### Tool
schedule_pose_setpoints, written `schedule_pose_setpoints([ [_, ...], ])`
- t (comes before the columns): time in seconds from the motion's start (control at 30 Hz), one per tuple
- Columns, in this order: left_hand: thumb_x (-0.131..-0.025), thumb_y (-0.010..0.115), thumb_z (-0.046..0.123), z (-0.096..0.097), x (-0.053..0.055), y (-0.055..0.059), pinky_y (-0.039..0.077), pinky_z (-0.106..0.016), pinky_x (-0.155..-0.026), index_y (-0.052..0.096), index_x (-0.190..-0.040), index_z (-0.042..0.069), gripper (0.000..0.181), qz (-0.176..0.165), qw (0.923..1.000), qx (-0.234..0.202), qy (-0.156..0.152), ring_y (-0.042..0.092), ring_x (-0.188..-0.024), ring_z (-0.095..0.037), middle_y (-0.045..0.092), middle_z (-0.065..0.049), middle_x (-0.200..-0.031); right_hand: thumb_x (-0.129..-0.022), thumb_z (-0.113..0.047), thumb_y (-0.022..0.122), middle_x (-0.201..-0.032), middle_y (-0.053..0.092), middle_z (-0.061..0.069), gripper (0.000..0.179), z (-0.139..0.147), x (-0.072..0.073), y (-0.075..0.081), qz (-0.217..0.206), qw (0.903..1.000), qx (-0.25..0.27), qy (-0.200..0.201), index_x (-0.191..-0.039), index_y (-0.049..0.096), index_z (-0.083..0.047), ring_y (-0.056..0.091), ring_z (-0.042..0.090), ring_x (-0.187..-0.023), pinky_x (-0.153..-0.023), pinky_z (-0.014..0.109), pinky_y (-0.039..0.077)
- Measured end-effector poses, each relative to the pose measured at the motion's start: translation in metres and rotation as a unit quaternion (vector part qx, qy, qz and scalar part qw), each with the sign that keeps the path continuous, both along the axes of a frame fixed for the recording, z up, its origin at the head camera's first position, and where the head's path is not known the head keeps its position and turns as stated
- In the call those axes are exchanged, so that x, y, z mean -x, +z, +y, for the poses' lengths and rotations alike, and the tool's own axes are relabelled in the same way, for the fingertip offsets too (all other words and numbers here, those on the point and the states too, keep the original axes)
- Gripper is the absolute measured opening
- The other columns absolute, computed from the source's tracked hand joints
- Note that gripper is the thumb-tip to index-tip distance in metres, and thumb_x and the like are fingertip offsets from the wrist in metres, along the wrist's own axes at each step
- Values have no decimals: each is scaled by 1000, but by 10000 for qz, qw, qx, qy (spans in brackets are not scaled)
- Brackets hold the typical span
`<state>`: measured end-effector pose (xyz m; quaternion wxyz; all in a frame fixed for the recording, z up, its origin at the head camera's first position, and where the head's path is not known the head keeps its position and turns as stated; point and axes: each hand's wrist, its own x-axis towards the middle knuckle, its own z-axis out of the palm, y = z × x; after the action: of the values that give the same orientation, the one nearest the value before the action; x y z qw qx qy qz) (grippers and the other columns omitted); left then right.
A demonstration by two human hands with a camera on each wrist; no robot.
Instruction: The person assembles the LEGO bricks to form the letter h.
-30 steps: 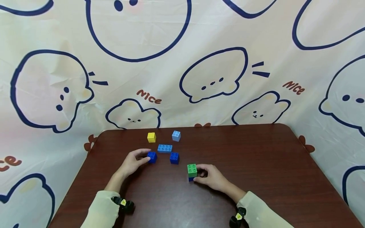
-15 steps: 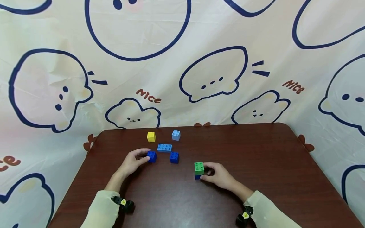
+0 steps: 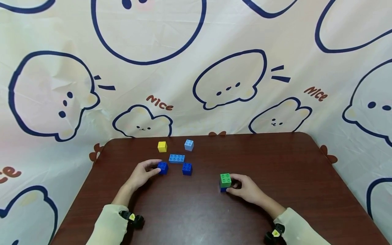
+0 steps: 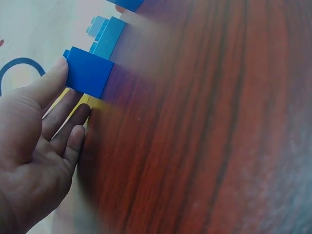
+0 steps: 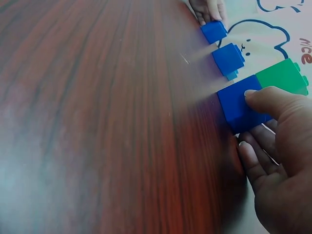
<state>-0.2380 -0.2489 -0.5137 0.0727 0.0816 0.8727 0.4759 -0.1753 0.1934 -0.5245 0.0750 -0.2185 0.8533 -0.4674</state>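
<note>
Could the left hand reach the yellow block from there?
Probably yes: nothing stands between the left hand and the yellow block just beyond, though that hand pinches a blue block.

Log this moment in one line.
left hand: holds blue block | right hand: holds green-topped stack | yellow block: untouched

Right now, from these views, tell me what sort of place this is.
Probably an indoor play or recording corner, though the wider room is out of view: a dark wood-look table with toy building bricks on it, and behind it a pale backdrop printed with cartoon faces.
</note>
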Motion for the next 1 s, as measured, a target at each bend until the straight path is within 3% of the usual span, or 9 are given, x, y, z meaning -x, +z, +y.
schedule_pose_setpoints([
  [0.3, -97, 71, 14, 0, 0, -1, 47, -53, -104, 63, -137, 9, 42, -28, 9999, 104, -24, 57, -125, -34, 64, -15, -136, -90, -22, 81, -120, 66, 6, 56, 12, -4, 2, 9, 9999, -121, -39, -139, 58, -8, 60, 13, -89, -77, 27, 52],
  [0.43, -97, 71, 13, -1, 0, -2, 47, -53, -105, 62, -138, 9, 43, -69, 9999, 102, -13, 57, -124, -33, 63, -15, -136, -89, -25, 81, -130, 62, 8, 70, 15, -5, 7, -1, 9998, -184, -15, -149, 49, -9, 61, 20, -103, -84, 29, 53],
  [0.57, -96, 72, 13, -1, 0, -3, 47, -52, -104, 63, -137, 9, 42, -49, 9999, 112, 14, 58, -123, -34, 64, -15, -135, -88, -29, 83, -145, 53, 12, 80, 17, -6, 19, 69, 9998, -163, -45, -153, 42, -9, 56, 29, -124, -97, 39, 52],
  [0.7, -96, 72, 12, -1, -1, -5, 47, -52, -103, 64, -136, 7, 41, 26, 9999, 98, -28, 59, -121, -33, 65, -16, -132, -87, -34, 83, -154, 44, 13, 82, 17, -8, 34, 203, 9993, -161, -251, -154, 41, -12, 46, 34, -138, -107, 55, 44],
  [0.87, -95, 73, 11, -1, -2, -4, 47, -50, -101, 64, -133, 5, 39, 121, 9999, 49, -74, 60, -118, -32, 67, -16, -129, -90, -41, 78, -159, 37, 8, 80, 9, -8, 51, 633, 9964, -299, -476, -156, 38, -19, 36, 33, -144, -111, 65, 35],
  [1.0, -95, 73, 12, -1, -1, -4, 48, -50, -101, 64, -132, 4, 39, 121, 9999, 26, -90, 61, -116, -32, 67, -16, -128, -92, -33, 78, -161, 34, 6, 79, -5, -10, 69, 845, 9954, -162, -410, -157, 36, -19, 33, 31, -146, -111, 65, 34],
])
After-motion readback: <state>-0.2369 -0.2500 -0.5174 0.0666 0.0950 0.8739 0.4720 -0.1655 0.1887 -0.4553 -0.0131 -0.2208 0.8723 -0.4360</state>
